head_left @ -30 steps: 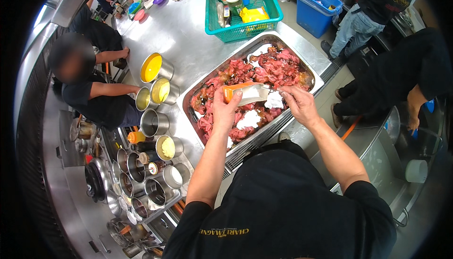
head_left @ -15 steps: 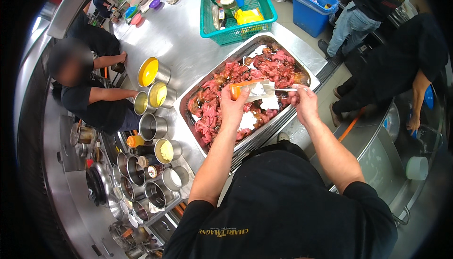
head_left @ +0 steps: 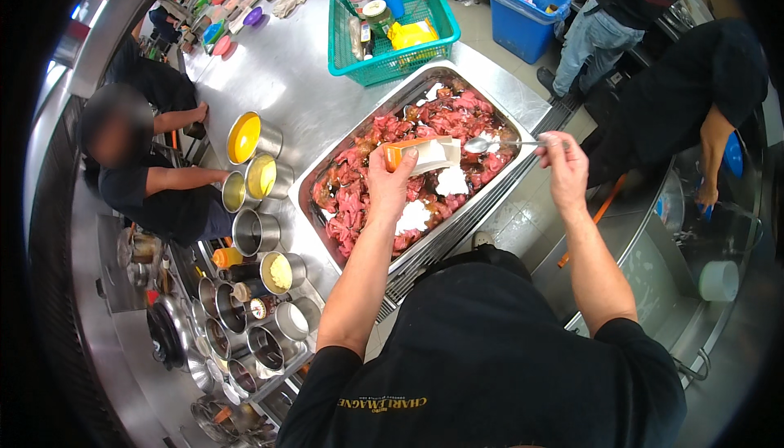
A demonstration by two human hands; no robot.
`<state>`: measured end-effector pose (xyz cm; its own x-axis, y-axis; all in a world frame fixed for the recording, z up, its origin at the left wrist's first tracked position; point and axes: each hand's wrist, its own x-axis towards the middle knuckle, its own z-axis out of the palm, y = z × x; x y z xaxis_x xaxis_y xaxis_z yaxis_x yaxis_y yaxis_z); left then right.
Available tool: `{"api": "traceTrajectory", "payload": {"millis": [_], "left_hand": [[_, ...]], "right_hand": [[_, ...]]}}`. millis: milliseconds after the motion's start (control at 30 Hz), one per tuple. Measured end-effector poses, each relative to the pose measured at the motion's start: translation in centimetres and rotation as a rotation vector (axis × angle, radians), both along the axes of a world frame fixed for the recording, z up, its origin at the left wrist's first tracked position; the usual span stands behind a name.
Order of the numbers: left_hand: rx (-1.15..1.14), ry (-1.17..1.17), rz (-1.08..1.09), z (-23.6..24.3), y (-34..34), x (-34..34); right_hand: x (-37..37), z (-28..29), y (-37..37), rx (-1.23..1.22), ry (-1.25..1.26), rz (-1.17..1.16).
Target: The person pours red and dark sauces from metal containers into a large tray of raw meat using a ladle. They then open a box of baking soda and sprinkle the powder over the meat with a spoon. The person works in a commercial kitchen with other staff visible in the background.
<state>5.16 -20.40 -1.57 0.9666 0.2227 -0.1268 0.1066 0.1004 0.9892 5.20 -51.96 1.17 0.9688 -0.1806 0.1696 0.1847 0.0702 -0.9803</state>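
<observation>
My left hand (head_left: 386, 185) grips a small orange and white carton (head_left: 429, 156), its open end tilted to the right and white powder showing inside. In my right hand (head_left: 565, 169) is a metal spoon (head_left: 479, 146), held by the handle, its bowl just right of the carton's mouth and apart from it. Both are above a deep metal tray (head_left: 496, 98) full of raw red meat pieces (head_left: 353, 199) in dark liquid. Several heaps of white powder (head_left: 414, 217) lie on the meat.
A green plastic basket (head_left: 392, 66) with jars and a yellow packet stands behind the tray. Metal pots (head_left: 256, 231) line the left, some with yellow contents. A co-worker (head_left: 163, 178) stands left, others right. A blue bin (head_left: 527, 19) is at the far right.
My right hand has drawn the spoon out of the carton, moving right, so its bowl now shows. The carton stays in my left hand. The whole view has shifted slightly.
</observation>
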Motion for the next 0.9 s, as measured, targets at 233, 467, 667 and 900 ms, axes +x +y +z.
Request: {"api": "traceTrajectory", "payload": {"millis": [233,467,667,900], "left_hand": [[0.068,-0.061,-0.023,0.5,-2.0,0.4],[0.052,-0.118,-0.013,0.0,-3.9,1.3],[0.004,-0.044,-0.064,-0.3,-4.6,1.8],[-0.058,0.011,-0.079,-0.7,-4.7,2.2]], "right_hand": [[-0.4,-0.1,3.7,-0.537,-0.317,0.107],[0.2,-4.3,4.0,-0.022,0.15,0.037],[1.6,-6.2,3.7,0.297,0.356,0.005],[2.6,-6.5,3.9,0.393,0.455,0.028]]}}
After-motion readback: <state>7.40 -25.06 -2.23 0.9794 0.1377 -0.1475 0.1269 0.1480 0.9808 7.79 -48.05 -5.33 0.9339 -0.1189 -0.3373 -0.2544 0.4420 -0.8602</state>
